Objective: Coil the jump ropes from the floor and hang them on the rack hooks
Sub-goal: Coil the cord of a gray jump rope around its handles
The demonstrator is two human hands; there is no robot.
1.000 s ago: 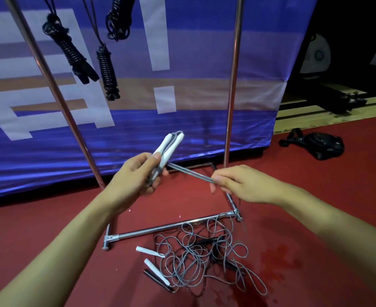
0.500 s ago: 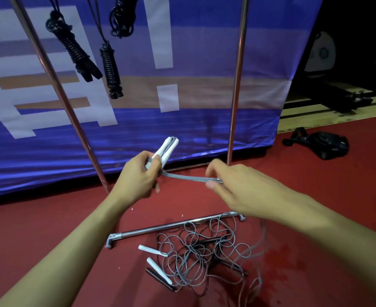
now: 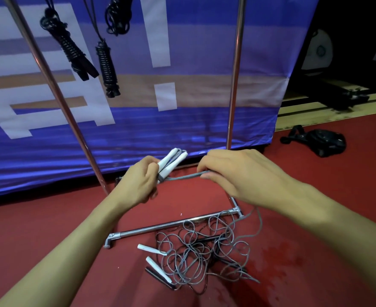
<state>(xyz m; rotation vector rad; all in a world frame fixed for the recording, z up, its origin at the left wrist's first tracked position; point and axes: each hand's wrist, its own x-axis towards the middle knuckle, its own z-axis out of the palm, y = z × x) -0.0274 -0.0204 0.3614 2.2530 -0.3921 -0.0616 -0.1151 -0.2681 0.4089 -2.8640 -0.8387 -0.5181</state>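
Head view: the left hand (image 3: 142, 182) is curled tight around two slim white plastic jump-rope handles (image 3: 172, 161), which stick up out of the fist toward one o'clock, side by side and touching. A doubled grey rubber cord (image 3: 183, 177) runs from the base of those handles across toward three o'clock into the right hand (image 3: 233, 173), whose fingertips pinch it; the cord looks taut between the two hands. From under the right hand the loose grey cord falls toward five o'clock and trails down to the red floor (image 3: 49, 229).

On the floor at six o'clock from the hands lies a tangled heap of thin grey and black cords (image 3: 204, 251), with two more white handles (image 3: 151, 249) and a black handle (image 3: 158, 276) at its nine-o'clock edge. The heap touches the chrome base bar of the metal rack (image 3: 171, 223), whose two upright poles rise toward eleven and twelve o'clock.

High at eleven o'clock, three coiled black jump ropes (image 3: 108, 69) hang from the rack in front of a blue and white banner (image 3: 182, 125). A black strapped bag (image 3: 320, 141) lies on the floor at two o'clock, well apart from the rack.
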